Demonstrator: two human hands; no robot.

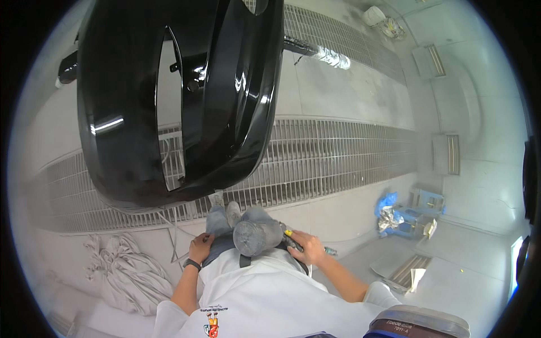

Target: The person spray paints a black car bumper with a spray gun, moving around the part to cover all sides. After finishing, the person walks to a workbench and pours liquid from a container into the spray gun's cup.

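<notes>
A spray gun [292,241] with a large grey, paint-coated cup [251,238] is held upright in front of my waist. My right hand [307,248] is closed round its handle, near a small yellow part. My left hand [200,248], with a dark band at its wrist, hangs by my left thigh. Its fingers are curled, and what they hold, if anything, is hidden. Ahead of me and to the left, a glossy black car bumper [121,152] with a long slot-shaped opening stands raised above the floor. Both hands are apart from it.
A metal floor grating [338,160] crosses under the bumper; another grating [338,28] lies farther off. A stand arm [332,57] wrapped in foil sticks out right. Crumpled grey cloth [127,270] lies left, beside a thin hose [173,242]. A blue stool [411,219] stands right.
</notes>
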